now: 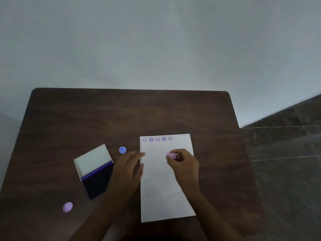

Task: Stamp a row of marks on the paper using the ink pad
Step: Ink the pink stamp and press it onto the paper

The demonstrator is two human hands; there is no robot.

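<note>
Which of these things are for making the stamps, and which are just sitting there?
For stamping: paper, open ink pad, pink stamp in the right hand, left hand steadying the paper.
Just sitting: blue stamp, pink cap.

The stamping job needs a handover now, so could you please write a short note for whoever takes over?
Left hand: flat, steadying the paper at its left edge.
Right hand: fingers hold a pink stamp above the paper.
Open ink pad lies left of the paper; blue stamp and a purple cap sit nearby on the table.
Done: five marks along the top edge.
Left: fill the space to their right.
</note>
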